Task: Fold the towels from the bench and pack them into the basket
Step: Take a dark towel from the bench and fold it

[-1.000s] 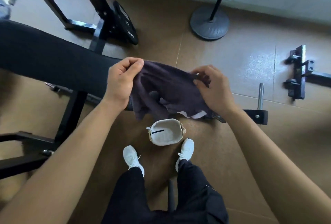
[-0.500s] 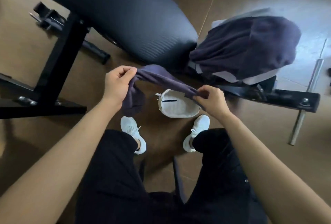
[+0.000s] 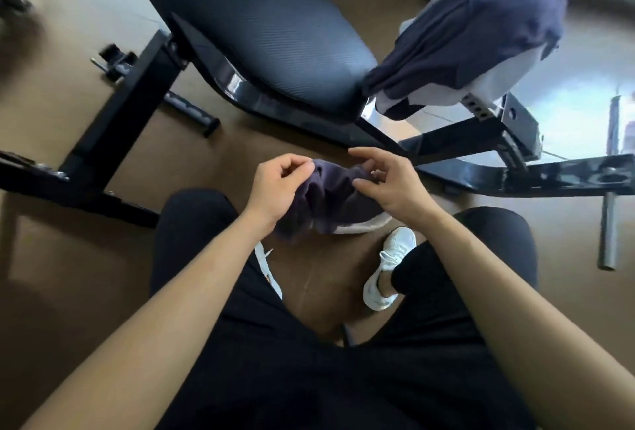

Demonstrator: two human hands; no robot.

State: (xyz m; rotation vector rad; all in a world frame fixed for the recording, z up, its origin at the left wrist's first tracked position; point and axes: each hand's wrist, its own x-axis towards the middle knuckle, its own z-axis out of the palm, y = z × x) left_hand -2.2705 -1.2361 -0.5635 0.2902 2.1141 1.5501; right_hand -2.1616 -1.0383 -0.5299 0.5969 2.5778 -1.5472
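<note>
Now, from the head view: bunched dark towel [image 3: 330,201] low between the 2 hands, covering the mouth of the basket [image 3: 365,227], only a pale strip of rim showing. Left hand [image 3: 278,185] at the towel's left edge, thumb and forefinger pinching the cloth. Right hand [image 3: 388,185] at its right edge, fingers loosely curved, thumb touching fabric, gripping nothing. Farther off, heap of towels [image 3: 481,34] draped on the bench [image 3: 257,27], well apart.

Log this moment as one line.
stage: packing | left grip pinches dark towel | right grip relaxed, thumb on it | towel over basket | more towels on bench
</note>
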